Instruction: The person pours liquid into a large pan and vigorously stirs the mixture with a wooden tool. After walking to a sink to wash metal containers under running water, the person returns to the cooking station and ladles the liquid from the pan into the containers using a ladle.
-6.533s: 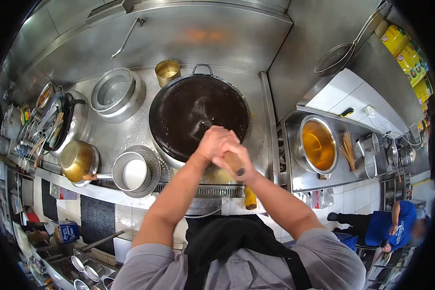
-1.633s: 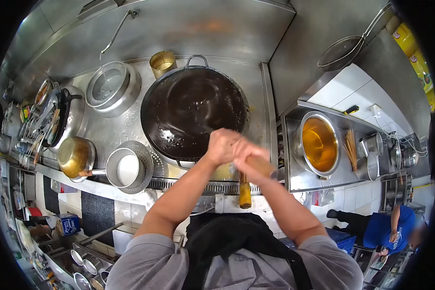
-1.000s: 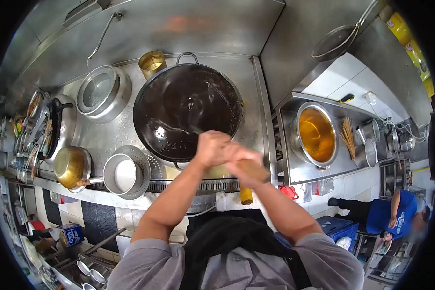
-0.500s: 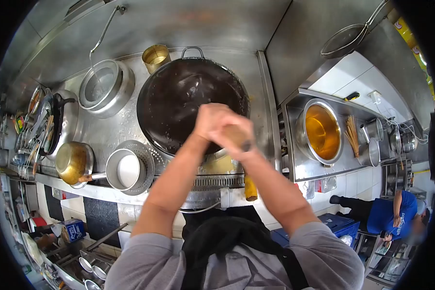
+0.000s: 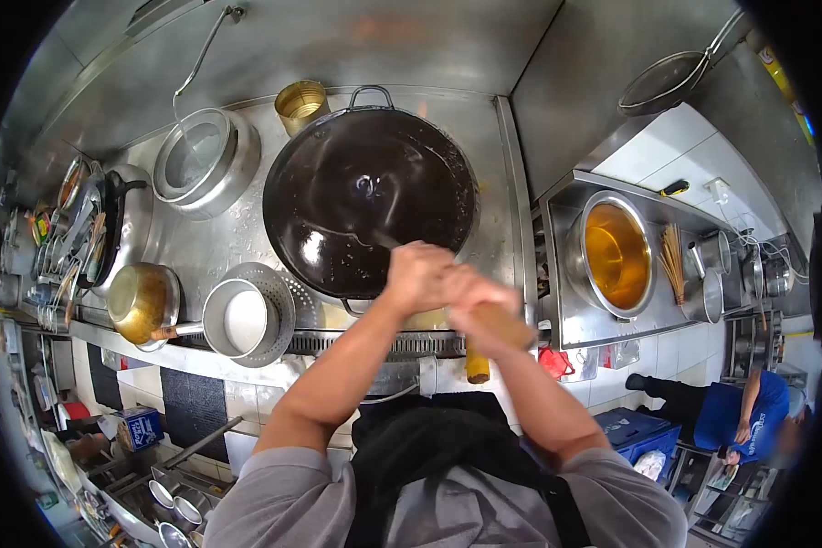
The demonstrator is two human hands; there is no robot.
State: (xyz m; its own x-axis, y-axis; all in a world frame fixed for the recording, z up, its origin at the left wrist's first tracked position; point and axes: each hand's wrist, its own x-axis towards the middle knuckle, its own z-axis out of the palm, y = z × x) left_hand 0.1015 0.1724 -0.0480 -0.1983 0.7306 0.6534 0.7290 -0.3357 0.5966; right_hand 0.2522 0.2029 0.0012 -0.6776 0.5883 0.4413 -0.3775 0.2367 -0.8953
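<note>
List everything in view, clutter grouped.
Large wok, dark liquid: one, black, centre.
Wooden tool: one, tan, both hands.
Cylindrical handle: one, yellow, front edge.
Open can: one, gold, behind wok.
Round pots: several, silver, back left.
Handled saucepan: one, silver, front left.
Perforated dish: one, silver, beneath saucepan.
Metal pan: one, brassy, front left.
Steel basin, amber liquid: one, silver, right counter.
Stick bundle: one, tan, beside basin.
Small pans: several, silver, right counter.
Wire strainer: one, dark, upper right.
Utensils: many, mixed, far left.
Person: one, blue shirt, lower right.
Left hand, right hand: two, bare, gripping tool.
</note>
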